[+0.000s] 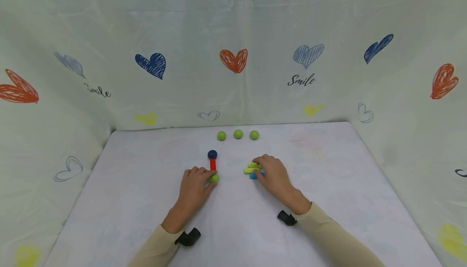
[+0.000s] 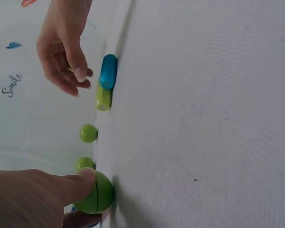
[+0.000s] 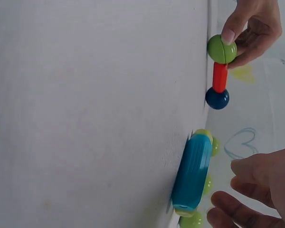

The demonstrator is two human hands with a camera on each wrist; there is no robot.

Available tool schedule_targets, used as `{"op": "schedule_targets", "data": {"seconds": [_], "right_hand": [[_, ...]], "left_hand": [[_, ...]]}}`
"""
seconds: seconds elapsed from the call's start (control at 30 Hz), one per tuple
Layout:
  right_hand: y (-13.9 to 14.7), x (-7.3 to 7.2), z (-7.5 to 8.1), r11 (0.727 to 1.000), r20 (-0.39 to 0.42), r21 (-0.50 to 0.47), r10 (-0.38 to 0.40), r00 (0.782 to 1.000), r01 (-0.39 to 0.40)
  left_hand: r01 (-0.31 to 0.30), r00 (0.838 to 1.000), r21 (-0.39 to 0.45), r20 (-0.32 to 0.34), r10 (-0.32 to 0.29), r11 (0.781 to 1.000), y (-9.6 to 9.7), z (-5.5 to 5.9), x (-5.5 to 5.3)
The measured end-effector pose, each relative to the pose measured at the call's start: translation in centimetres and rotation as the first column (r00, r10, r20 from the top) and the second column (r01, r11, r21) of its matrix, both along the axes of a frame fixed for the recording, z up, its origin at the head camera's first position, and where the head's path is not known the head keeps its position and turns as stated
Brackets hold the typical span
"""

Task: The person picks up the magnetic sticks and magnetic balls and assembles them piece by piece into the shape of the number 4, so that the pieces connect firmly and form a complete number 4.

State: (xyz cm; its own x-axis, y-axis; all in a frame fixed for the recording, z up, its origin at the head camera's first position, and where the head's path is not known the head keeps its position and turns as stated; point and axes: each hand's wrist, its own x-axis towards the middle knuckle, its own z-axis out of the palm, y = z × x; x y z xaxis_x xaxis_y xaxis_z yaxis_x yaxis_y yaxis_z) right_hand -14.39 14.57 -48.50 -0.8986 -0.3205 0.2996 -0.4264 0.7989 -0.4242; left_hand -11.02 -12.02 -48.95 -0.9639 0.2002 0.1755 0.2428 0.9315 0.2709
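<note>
With thumb and fingers my left hand (image 1: pixel 193 188) pinches a green ball (image 2: pixel 104 192). A red rod (image 3: pixel 220 77) joins this ball to a dark blue ball (image 1: pixel 212 154), and the joined piece lies on the table. Over a small group of loose rods hovers my right hand (image 1: pixel 275 178), its fingers loosely bent and holding nothing. A blue rod (image 3: pixel 192 171) lies nearest to me in that group, with yellow-green rods (image 1: pixel 249 170) just behind it. In the head view the right hand partly covers these rods; both wrist views show a gap between hand and rods.
Three loose green balls (image 1: pixel 238 134) stand in a row towards the back of the white table (image 1: pixel 146 202). Behind and beside the table hangs a pale curtain (image 1: pixel 189 28) printed with hearts.
</note>
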Motion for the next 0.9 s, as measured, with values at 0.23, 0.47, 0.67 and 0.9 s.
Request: {"op": "schedule_targets", "data": {"seconds": [0.23,0.47,0.67,0.9], "right_hand": [[0.8,-1.4,0.1,0.997,0.057,0.070,-0.016,0.998,0.012],[1.3,-2.3,-0.3,0.992,0.116,0.126,0.012,0.993,-0.027],[1.3,-3.0,-0.4,0.988,0.152,0.142,0.045,0.987,-0.067],[1.3,-3.4,-0.3,0.986,0.162,0.151,0.052,0.985,-0.076]], "left_hand": [[0.012,0.999,-0.029,-0.034,-0.013,1.000,-0.1,0.2,-0.2],[0.007,1.000,-0.028,-0.002,-0.007,1.000,0.0,0.6,-0.4],[-0.010,1.000,-0.011,0.014,0.010,1.000,0.0,0.5,-0.4],[-0.036,0.998,0.022,0.058,0.034,0.999,0.2,0.5,-0.4]]}}
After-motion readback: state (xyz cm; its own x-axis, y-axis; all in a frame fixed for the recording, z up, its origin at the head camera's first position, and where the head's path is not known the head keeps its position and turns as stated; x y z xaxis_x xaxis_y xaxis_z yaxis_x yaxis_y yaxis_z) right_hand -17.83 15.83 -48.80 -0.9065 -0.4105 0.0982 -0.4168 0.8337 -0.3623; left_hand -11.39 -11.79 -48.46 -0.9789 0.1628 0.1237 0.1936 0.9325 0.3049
